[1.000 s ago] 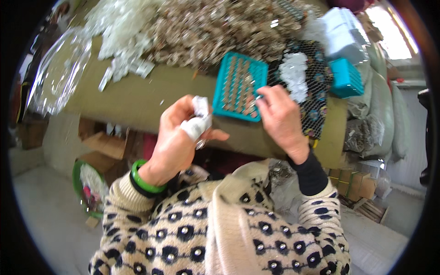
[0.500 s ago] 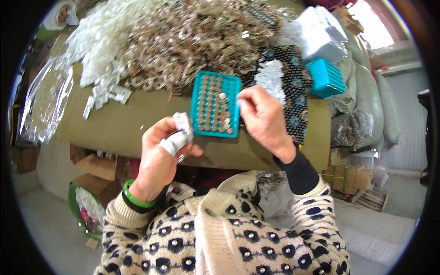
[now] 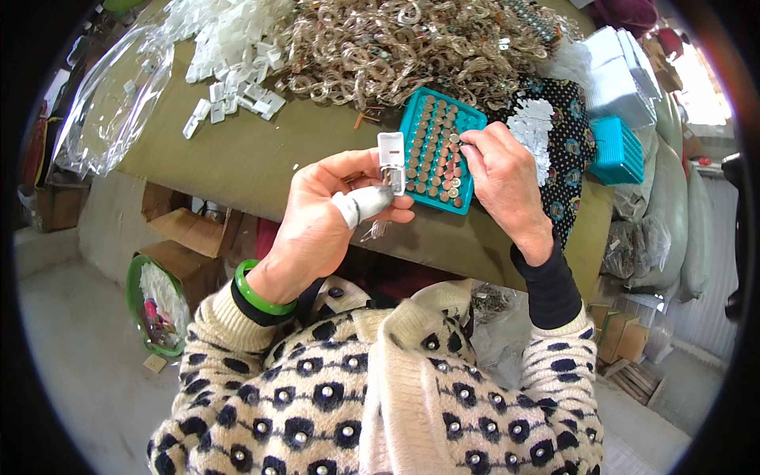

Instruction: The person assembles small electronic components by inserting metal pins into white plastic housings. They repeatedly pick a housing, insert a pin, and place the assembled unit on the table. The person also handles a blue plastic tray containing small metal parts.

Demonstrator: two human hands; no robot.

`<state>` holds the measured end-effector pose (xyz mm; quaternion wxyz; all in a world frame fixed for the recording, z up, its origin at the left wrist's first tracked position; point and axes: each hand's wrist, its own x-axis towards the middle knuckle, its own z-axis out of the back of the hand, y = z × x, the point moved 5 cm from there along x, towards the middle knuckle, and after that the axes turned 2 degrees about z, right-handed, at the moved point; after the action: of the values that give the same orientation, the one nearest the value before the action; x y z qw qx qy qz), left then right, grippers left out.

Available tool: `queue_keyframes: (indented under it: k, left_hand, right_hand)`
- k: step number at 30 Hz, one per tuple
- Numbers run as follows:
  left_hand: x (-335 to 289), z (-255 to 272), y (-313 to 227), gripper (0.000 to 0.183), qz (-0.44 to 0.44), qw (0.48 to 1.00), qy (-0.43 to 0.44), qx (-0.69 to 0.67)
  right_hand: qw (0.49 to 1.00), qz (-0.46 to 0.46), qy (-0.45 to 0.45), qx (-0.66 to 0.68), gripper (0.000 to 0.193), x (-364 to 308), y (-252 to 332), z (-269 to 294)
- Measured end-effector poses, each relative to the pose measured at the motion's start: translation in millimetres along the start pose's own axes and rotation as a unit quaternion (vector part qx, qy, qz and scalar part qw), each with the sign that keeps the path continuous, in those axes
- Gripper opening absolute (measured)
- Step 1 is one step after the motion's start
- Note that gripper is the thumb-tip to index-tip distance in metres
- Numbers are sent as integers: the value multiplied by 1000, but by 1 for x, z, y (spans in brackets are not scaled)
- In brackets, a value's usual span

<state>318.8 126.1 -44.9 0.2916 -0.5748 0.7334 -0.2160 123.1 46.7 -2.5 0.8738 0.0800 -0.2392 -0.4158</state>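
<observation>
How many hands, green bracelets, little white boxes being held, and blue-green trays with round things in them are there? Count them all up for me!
Hands: 2 (left hand, right hand)
Green bracelet: 1
Held white box, open: 1
Blue-green tray with round things: 1
Total: 5

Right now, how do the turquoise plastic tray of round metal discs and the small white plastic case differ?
The turquoise tray is larger than the white case. The tray lies on the table; the case is raised in the left hand. The tray carries rows of discs; the case stands open. Both look roughly rectangular.
</observation>
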Motion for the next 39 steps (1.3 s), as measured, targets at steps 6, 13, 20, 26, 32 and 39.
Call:
queue_keyframes:
  k: [6, 13, 20, 26, 32, 39]
  left_hand:
    - [1, -1, -2, 32, 1, 999, -30, 30]
    - [2, -4, 4, 31, -11, 994, -59, 90]
    - [-3, -6, 5, 28, 7, 993, -61, 104]
    - [-3, -8, 5, 28, 4, 992, -55, 111]
    - [-2, -9, 9, 29, 9, 993, -37, 114]
    - [-2, -11, 7, 27, 10, 995, -41, 89]
  right_hand:
    - [999, 28, -3, 27, 11, 3, 15, 4]
    - [987, 126, -78, 58, 22, -8, 71, 6]
    - [977, -3, 3, 212, 15, -9, 71, 2]
    - [775, -255, 92, 571, 18, -22, 51, -5]
    - [964, -19, 5, 266, 27, -16, 63, 7]
    - [976, 29, -63, 206, 22, -10, 66, 4]
